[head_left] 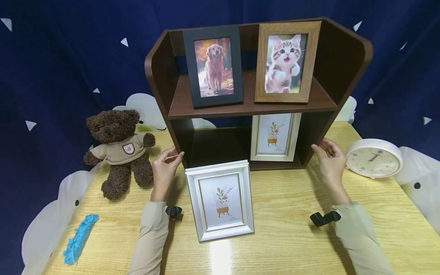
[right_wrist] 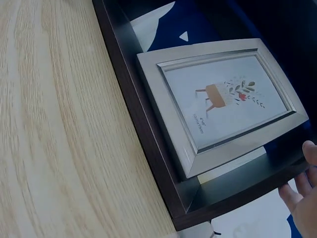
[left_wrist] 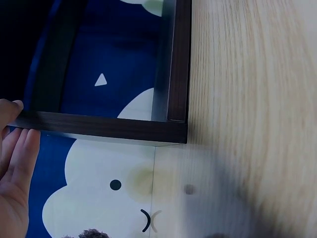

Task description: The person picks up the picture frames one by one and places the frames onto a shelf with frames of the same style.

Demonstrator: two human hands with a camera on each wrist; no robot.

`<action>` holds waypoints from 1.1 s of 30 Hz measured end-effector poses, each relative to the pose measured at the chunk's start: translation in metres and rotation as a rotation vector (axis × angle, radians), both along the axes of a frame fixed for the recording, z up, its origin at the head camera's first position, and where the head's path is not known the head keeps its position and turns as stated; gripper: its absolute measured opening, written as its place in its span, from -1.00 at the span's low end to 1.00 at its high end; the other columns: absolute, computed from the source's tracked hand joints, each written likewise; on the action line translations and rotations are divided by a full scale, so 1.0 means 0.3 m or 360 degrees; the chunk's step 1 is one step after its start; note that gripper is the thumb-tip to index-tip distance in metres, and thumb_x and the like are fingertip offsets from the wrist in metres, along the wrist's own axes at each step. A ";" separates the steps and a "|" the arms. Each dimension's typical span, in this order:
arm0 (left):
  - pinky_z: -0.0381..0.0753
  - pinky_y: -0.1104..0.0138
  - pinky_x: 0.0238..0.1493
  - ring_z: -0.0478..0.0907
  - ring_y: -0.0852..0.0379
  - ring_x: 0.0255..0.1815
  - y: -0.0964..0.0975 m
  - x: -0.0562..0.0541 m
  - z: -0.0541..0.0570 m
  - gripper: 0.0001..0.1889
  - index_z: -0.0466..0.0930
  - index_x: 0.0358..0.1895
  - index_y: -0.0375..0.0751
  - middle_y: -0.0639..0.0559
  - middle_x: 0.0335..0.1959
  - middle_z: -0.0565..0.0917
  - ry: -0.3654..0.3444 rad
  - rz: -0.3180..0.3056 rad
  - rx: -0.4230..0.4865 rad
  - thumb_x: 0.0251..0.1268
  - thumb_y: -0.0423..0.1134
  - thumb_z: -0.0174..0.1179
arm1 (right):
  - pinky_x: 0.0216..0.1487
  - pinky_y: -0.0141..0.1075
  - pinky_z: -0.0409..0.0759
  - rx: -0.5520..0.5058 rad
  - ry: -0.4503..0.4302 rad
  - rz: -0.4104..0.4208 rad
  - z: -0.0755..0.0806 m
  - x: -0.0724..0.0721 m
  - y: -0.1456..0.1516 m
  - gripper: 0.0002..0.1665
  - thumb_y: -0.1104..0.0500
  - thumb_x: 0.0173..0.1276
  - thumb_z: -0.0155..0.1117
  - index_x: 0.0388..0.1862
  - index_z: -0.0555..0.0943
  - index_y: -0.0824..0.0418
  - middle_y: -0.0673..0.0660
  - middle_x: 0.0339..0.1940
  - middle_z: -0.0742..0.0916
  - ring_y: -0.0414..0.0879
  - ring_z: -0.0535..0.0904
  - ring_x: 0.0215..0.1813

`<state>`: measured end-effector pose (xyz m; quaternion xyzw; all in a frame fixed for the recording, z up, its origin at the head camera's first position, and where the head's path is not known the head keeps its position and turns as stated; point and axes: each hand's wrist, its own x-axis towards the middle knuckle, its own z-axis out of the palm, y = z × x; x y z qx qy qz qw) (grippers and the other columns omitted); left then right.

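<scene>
A dark brown two-tier shelf [head_left: 252, 110] stands on the table between both hands. My left hand [head_left: 165, 168] pinches the front edge of its left side panel; the left wrist view shows the thumb on one face and fingers on the other. At the opposite panel, my right hand [head_left: 332, 164] holds the front edge the same way. On the upper tier lean a black frame [head_left: 237, 68] with a dog photo and a wooden frame [head_left: 261, 65] with a cat photo. A champagne frame [right_wrist: 173, 114] stands in the lower right. The silver frame [head_left: 225, 235] is in front.
To the left sits a brown teddy bear [head_left: 120, 152] in a beige shirt, with a blue yarn bundle [head_left: 80, 238] nearer the front. A white round clock [head_left: 374, 158] is beside my right hand. Behind the wooden table [head_left: 282, 214] hangs a dark blue curtain [head_left: 86, 46].
</scene>
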<state>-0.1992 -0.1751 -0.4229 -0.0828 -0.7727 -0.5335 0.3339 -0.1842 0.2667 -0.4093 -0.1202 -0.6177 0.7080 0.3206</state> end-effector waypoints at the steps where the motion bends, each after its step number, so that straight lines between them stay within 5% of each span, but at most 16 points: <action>1: 0.71 0.04 -0.23 0.68 -0.19 -0.33 0.000 0.000 0.000 -0.73 0.65 -0.15 -0.51 -0.33 -0.32 0.70 0.0001 -0.0004 0.0005 0.05 -0.46 0.37 | -0.15 -0.66 0.54 -0.0001 -0.0011 -0.0008 0.000 0.000 0.000 -0.64 0.47 0.12 0.36 -0.32 0.65 -0.02 -0.19 -0.39 0.72 -0.34 0.61 -0.25; 5: 0.72 0.08 -0.23 0.68 -0.18 -0.32 0.000 -0.002 0.000 -0.74 0.65 -0.16 -0.50 -0.32 -0.32 0.71 0.0005 -0.0002 -0.0004 0.04 -0.48 0.37 | -0.20 -0.68 0.55 0.0049 -0.0093 -0.0043 0.002 0.002 0.005 -0.73 0.39 0.11 0.42 -0.30 0.68 0.03 -0.22 -0.43 0.72 -0.37 0.62 -0.27; 8: 0.73 0.30 -0.23 0.67 -0.20 -0.32 0.002 -0.001 0.004 -0.74 0.65 -0.15 -0.52 -0.33 -0.32 0.71 0.0002 0.0016 -0.0029 0.03 -0.52 0.36 | -0.24 -0.72 0.54 0.0195 -0.0204 -0.0078 -0.001 0.004 0.012 -0.74 0.31 0.12 0.45 -0.17 0.70 0.17 -0.31 -0.46 0.69 -0.46 0.61 -0.31; 12: 0.64 0.58 -0.24 0.67 -0.24 -0.32 0.023 0.039 0.060 -0.74 0.62 -0.15 -0.58 -0.38 -0.32 0.69 -0.0017 0.0021 -0.0052 0.04 -0.55 0.33 | -0.24 -0.75 0.53 0.0407 -0.0305 -0.0117 -0.011 0.006 0.017 -0.57 0.24 0.15 0.44 0.00 0.64 0.37 -0.42 -0.48 0.64 -0.55 0.58 -0.32; 15: 0.68 0.52 -0.24 0.69 -0.07 -0.34 0.037 0.066 0.095 -0.75 0.61 -0.17 -0.61 -0.42 -0.33 0.68 -0.0011 0.0015 -0.0049 0.04 -0.56 0.32 | -0.23 -0.74 0.53 0.0464 -0.0297 -0.0120 -0.013 0.008 0.016 -0.55 0.26 0.17 0.41 0.02 0.61 0.44 -0.44 -0.48 0.63 -0.58 0.57 -0.32; 20: 0.73 0.20 -0.25 0.65 0.28 -0.37 0.014 0.020 0.033 -0.74 0.64 -0.16 -0.55 -0.36 -0.32 0.69 -0.0016 0.0004 0.0013 0.04 -0.51 0.36 | -0.24 -0.73 0.54 0.0547 -0.0257 -0.0163 -0.025 0.006 0.016 -0.57 0.25 0.18 0.40 0.00 0.62 0.45 -0.44 -0.46 0.63 -0.60 0.55 -0.34; 27: 0.72 0.36 -0.23 0.68 -0.17 -0.31 0.002 0.003 0.007 -0.73 0.65 -0.14 -0.51 -0.33 -0.31 0.70 -0.0012 -0.0003 -0.0003 0.06 -0.46 0.36 | -0.27 -0.74 0.54 0.0597 -0.0210 -0.0163 -0.033 0.006 0.021 -0.59 0.25 0.17 0.41 -0.03 0.63 0.45 -0.50 -0.49 0.60 -0.61 0.56 -0.35; 33: 0.71 0.40 -0.24 0.68 -0.18 -0.31 0.003 0.010 0.009 -0.71 0.65 -0.13 -0.49 -0.31 -0.30 0.71 -0.0026 0.0035 -0.0057 0.07 -0.41 0.38 | -0.27 -0.75 0.53 0.0634 -0.0197 -0.0138 -0.037 0.004 0.029 -0.59 0.27 0.18 0.39 -0.02 0.62 0.48 -0.48 -0.44 0.63 -0.63 0.54 -0.35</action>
